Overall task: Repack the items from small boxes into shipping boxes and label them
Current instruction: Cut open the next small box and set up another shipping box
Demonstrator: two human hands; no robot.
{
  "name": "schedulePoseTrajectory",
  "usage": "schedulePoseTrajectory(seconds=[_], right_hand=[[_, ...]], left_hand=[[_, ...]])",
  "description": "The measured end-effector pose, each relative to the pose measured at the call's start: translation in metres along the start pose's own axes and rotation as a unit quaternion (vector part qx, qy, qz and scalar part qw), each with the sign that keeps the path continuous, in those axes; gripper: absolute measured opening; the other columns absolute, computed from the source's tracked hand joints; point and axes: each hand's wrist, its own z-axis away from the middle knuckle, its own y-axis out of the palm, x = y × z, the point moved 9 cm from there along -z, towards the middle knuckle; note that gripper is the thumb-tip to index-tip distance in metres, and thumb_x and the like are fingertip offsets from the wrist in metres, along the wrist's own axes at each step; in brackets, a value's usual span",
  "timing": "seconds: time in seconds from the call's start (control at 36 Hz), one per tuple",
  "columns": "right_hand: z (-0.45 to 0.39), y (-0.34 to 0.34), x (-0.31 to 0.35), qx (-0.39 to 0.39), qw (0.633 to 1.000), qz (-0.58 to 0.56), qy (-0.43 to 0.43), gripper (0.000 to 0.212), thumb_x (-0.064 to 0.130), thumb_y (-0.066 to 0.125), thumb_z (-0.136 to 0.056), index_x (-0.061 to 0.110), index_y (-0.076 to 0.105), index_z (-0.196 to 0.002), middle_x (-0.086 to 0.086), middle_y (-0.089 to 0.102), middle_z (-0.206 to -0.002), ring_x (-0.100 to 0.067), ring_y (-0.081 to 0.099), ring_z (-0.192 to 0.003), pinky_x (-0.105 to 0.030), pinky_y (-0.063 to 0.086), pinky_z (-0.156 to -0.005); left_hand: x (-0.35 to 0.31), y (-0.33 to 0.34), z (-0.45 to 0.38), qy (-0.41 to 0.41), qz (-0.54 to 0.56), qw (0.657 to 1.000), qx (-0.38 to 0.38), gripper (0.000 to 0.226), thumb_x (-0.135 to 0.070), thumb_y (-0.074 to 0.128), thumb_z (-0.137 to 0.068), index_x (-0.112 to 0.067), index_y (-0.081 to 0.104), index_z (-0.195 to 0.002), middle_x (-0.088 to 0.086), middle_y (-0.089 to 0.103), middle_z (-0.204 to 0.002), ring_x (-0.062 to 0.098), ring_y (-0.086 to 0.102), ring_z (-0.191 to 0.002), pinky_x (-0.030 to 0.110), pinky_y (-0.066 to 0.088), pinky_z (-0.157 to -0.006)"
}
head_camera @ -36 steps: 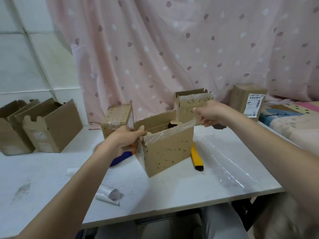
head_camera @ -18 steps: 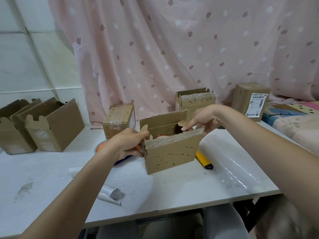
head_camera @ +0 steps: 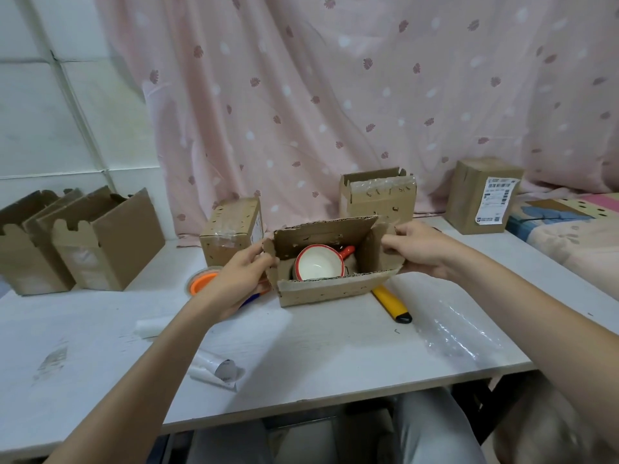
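A small brown cardboard box [head_camera: 321, 291] stands open at the middle of the white table [head_camera: 301, 356]. Inside it lies a red mug [head_camera: 320, 264] with a white inside, its handle pointing to the back right. My left hand [head_camera: 239, 276] grips the box's left side flap. My right hand [head_camera: 418, 251] pinches the right side flap and holds it spread outward.
Two more small boxes [head_camera: 231, 229] [head_camera: 378, 195] stand behind. A labelled shipping box [head_camera: 482, 195] sits at the back right. Open empty cartons [head_camera: 100, 242] stand at the left. A yellow utility knife [head_camera: 392, 303], bubble wrap [head_camera: 452, 329], an orange tape roll [head_camera: 201, 283] and paper scraps [head_camera: 214, 370] lie around.
The box was tilted with clear tape being pulled off its top; now it stands flat, both hands have spread its flaps, and the mug inside shows.
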Motion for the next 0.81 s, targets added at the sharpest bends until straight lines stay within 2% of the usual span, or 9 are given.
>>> schedulePoseTrajectory(seconds=[0.08,0.14,0.25,0.33,0.44,0.56,0.61,0.72,0.81], right_hand=[[0.003,0.003,-0.002,0.019,0.999,-0.026,0.003,0.018,0.005,0.051,-0.097,0.01,0.067,-0.092,-0.003,0.069,-0.077,-0.016,0.067,-0.069,-0.031,0.06,-0.065],[0.004,0.005,-0.003,0.031,0.999,-0.032,0.006,0.018,0.005,0.051,-0.098,0.01,0.068,-0.095,0.001,0.071,-0.07,-0.011,0.068,-0.063,-0.028,0.058,-0.062],[0.008,0.004,-0.002,0.038,0.998,-0.049,0.017,0.016,0.006,0.053,-0.1,0.008,0.069,-0.101,-0.002,0.072,-0.078,-0.013,0.069,-0.064,-0.029,0.057,-0.061],[0.01,0.002,-0.006,0.046,0.995,-0.07,0.047,0.017,0.014,0.056,-0.102,0.006,0.07,-0.108,-0.009,0.075,-0.097,-0.021,0.074,-0.078,-0.033,0.06,-0.071],[0.018,-0.01,0.0,0.023,0.997,-0.057,0.048,0.025,0.023,0.059,-0.101,0.005,0.069,-0.115,-0.017,0.073,-0.11,-0.03,0.075,-0.094,-0.036,0.061,-0.082],[0.03,-0.054,0.027,-0.182,0.98,0.059,-0.05,0.027,0.032,0.064,-0.094,0.02,0.063,-0.118,-0.008,0.068,-0.108,-0.028,0.07,-0.097,-0.046,0.058,-0.088],[0.049,-0.06,0.056,-0.261,0.95,0.083,-0.148,0.013,0.026,0.06,-0.091,0.024,0.068,-0.102,-0.002,0.07,-0.095,-0.026,0.07,-0.089,-0.046,0.059,-0.084],[0.066,-0.008,0.091,-0.151,0.955,0.153,-0.204,0.018,0.015,0.059,-0.095,0.023,0.073,-0.088,0.003,0.074,-0.077,-0.012,0.072,-0.067,-0.032,0.058,-0.072],[0.061,0.035,0.088,-0.049,0.944,0.283,-0.161,0.017,0.024,0.061,-0.096,0.024,0.077,-0.095,0.007,0.075,-0.085,-0.008,0.069,-0.079,-0.024,0.052,-0.068]], left_hand=[[0.002,0.004,0.001,0.012,-0.001,0.999,0.033,0.039,-0.06,0.061,-0.089,-0.058,0.052,-0.128,0.003,0.065,-0.119,0.019,0.049,-0.115,0.036,0.033,-0.102],[0.005,0.007,0.001,0.028,-0.078,0.994,0.075,0.067,-0.076,0.056,-0.081,-0.062,0.033,-0.142,-0.016,0.046,-0.147,0.009,0.043,-0.134,0.032,0.03,-0.113],[0.009,0.015,0.007,0.027,-0.165,0.977,0.133,0.102,-0.021,0.074,-0.09,-0.051,-0.002,-0.152,-0.028,0.018,-0.153,0.002,0.028,-0.141,0.01,0.043,-0.097],[0.01,0.015,0.006,0.02,-0.223,0.97,0.093,0.132,-0.025,0.089,-0.074,-0.043,-0.015,-0.154,-0.022,0.012,-0.153,0.005,0.033,-0.137,0.017,0.038,-0.103],[0.002,0.015,-0.003,0.062,-0.192,0.979,0.043,0.116,-0.011,0.086,-0.075,-0.047,0.002,-0.147,-0.013,0.029,-0.155,-0.001,0.057,-0.097,0.004,0.049,-0.068],[0.0,0.011,-0.003,0.089,-0.216,0.972,0.007,0.117,-0.013,0.088,-0.074,-0.037,0.004,-0.153,-0.022,0.025,-0.139,0.002,0.048,-0.108,0.002,0.048,-0.066],[-0.001,0.011,-0.004,0.104,-0.225,0.969,0.0,0.115,-0.014,0.089,-0.073,-0.037,0.008,-0.152,-0.022,0.029,-0.135,0.0,0.051,-0.101,0.002,0.048,-0.065],[-0.003,0.011,-0.006,0.132,-0.229,0.965,-0.003,0.109,-0.022,0.093,-0.067,-0.039,0.019,-0.145,-0.016,0.039,-0.145,0.005,0.056,-0.107,0.006,0.048,-0.072],[-0.005,0.01,-0.005,0.143,-0.235,0.961,-0.007,0.114,-0.03,0.096,-0.061,-0.039,0.02,-0.146,-0.013,0.037,-0.15,0.011,0.052,-0.12,0.012,0.045,-0.085]])
